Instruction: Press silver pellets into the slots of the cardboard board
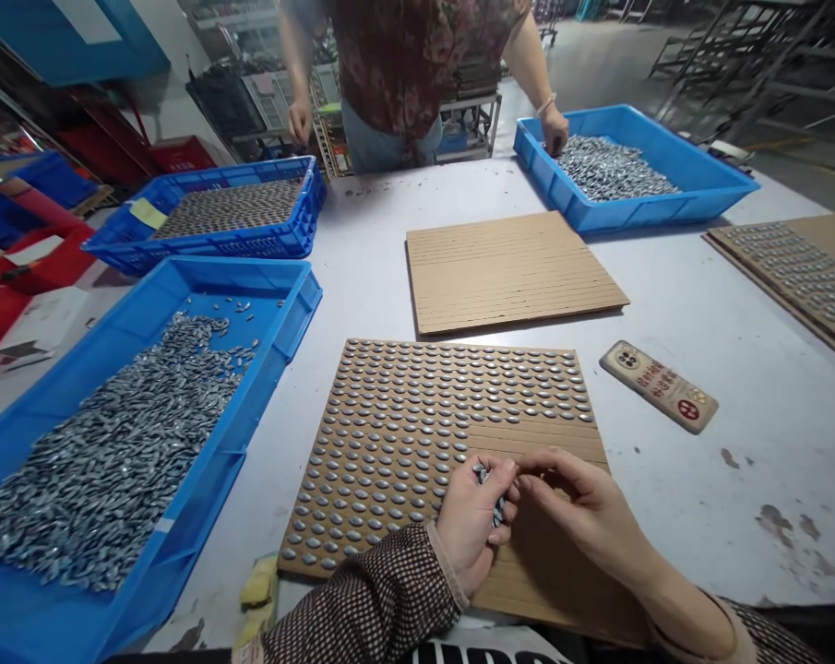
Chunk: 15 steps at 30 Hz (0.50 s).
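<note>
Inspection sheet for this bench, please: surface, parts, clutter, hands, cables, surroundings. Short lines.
Surface: white tabletop, dark stains at right.
Parts: gray pieces in the left hand; more in rows on the near cardboard, its lower right part bare. Loose pieces fill much of the left tray and part of the far right tray.
Clutter: phone right of the near cardboard; yellow item by its lower left corner.
Hands: left cupped around pieces; right hand fingers meet near the left thumb, contents unclear.
Cables: nothing clearly seen.
Surroundings: co-worker opposite, one hand in the far right tray.
</note>
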Tool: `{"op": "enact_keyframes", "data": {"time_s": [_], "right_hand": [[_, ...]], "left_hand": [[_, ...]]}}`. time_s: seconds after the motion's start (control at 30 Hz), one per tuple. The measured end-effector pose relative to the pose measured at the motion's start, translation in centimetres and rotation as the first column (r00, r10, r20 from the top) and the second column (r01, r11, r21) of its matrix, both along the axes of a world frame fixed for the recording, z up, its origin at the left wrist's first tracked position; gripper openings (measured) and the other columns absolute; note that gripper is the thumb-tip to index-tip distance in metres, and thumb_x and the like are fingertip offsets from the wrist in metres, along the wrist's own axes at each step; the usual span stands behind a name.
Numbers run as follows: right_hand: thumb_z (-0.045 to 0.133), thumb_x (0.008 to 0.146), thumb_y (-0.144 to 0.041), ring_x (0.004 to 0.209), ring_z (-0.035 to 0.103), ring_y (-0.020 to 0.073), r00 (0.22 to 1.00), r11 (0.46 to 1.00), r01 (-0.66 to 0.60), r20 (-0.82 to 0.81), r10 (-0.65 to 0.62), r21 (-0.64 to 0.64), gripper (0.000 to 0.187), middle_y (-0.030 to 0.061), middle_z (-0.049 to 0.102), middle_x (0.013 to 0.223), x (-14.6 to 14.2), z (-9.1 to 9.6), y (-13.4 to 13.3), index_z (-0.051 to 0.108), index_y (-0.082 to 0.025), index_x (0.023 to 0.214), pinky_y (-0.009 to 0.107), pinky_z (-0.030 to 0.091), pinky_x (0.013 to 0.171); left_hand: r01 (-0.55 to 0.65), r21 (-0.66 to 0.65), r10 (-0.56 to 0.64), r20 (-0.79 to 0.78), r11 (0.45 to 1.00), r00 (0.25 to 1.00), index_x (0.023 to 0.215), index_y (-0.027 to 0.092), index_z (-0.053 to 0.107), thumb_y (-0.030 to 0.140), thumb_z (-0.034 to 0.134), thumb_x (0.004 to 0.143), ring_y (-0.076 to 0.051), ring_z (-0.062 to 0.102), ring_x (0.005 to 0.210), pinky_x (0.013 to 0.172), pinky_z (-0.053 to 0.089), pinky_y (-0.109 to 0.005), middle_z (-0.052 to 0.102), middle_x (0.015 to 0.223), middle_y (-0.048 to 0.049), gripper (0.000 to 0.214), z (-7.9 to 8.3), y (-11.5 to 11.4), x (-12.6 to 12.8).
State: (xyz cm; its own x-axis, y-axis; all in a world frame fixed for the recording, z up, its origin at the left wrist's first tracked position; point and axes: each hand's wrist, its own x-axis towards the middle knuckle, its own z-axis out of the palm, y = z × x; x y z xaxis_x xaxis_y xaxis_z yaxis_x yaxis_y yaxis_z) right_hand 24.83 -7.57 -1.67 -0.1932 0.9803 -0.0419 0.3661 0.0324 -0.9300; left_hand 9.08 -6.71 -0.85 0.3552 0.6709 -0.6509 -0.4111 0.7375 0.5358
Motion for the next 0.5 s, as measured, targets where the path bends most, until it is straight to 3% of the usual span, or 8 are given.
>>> {"op": "enact_keyframes", "data": {"time_s": [0.2, 0.3, 0.43, 0.5], "right_hand": [[0.050, 0.093, -0.032, 0.097, 0.062, 0.0179, 0.995, 0.995, -0.094, -0.043, 0.092, -0.040, 0.031, 0.0076, 0.065, 0.106, 0.8, -0.2, 0.0, 0.057, -0.023, 0.121, 0.030, 0.052, 0.083], [0.050, 0.092, -0.032, 0.089, 0.063, 0.0174, 0.997, 0.996, -0.081, -0.018, 0.080, -0.030, 0.026, 0.0057, 0.067, 0.095, 1.3, -0.2, 0.1, 0.063, -0.023, 0.112, 0.030, 0.052, 0.080], [0.054, 0.089, -0.038, 0.079, 0.064, 0.0173, 0.999, 0.994, 0.052, -0.001, -0.053, -0.099, 0.023, 0.0045, 0.069, 0.087, 2.2, -0.8, 0.6, 0.067, -0.020, 0.097, 0.028, 0.052, 0.071], [0.056, 0.088, -0.038, 0.081, 0.063, 0.0176, 0.994, 0.993, 0.102, 0.043, -0.100, -0.055, 0.021, 0.0047, 0.069, 0.088, 2.8, -1.4, 1.2, 0.067, -0.020, 0.091, 0.028, 0.051, 0.071]], "left_hand": [[0.013, 0.010, -0.013, -0.005, 1.000, 1.000, 0.083, 0.016, 0.051, 0.043, 0.072, 0.072, -0.002, 0.040, 0.049, 0.037, 0.011, -0.016, 0.051, 0.071, 0.0029, 0.036, 0.0, 0.2, 0.4], [0.027, -0.024, -0.026, 0.014, 0.999, 1.000, 0.085, 0.015, 0.055, 0.040, 0.068, 0.075, -0.003, 0.043, 0.049, 0.037, 0.011, -0.016, 0.052, 0.072, 0.0016, 0.030, 0.0, 0.4, 0.5], [-0.027, -0.163, 0.036, 0.056, 0.986, 0.998, 0.098, 0.014, 0.061, 0.035, 0.053, 0.079, -0.005, 0.045, 0.049, 0.036, 0.013, -0.016, 0.054, 0.073, -0.0011, 0.030, -0.2, 0.7, 0.4], [-0.043, -0.191, 0.054, 0.056, 0.981, 0.997, 0.103, 0.013, 0.060, 0.034, 0.050, 0.079, -0.005, 0.046, 0.049, 0.035, 0.014, -0.016, 0.055, 0.073, -0.0016, 0.033, -0.3, 0.8, 0.3]]}}
